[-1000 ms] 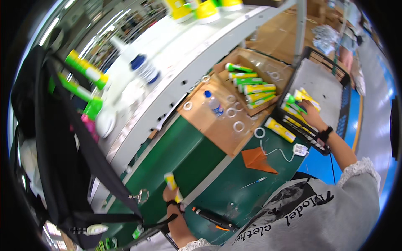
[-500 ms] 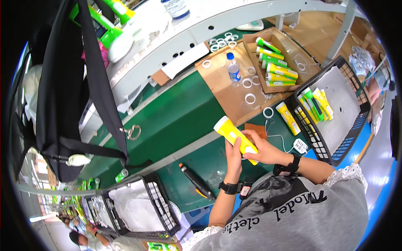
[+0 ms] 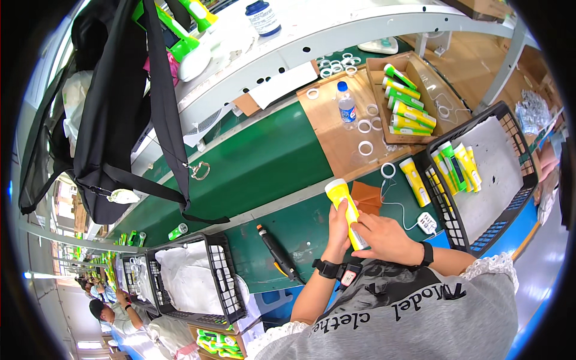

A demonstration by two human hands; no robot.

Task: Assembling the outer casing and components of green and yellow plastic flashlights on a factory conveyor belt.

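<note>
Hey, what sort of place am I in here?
Probably a factory, at an assembly bench. Many matching yellow and green flashlights lie in a cardboard box, a black hand tool rests on the green worktop, and other people show further along.

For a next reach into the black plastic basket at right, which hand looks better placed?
Probably the right hand: it is nearer that black plastic basket, while the left hand grips the yellow-and-white cylindrical flashlight.

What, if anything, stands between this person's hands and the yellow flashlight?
Nothing visible does: the left hand grips the yellow flashlight, and the right hand touches it toward its narrow end. The orange sheet lies beyond, not between them.
</note>
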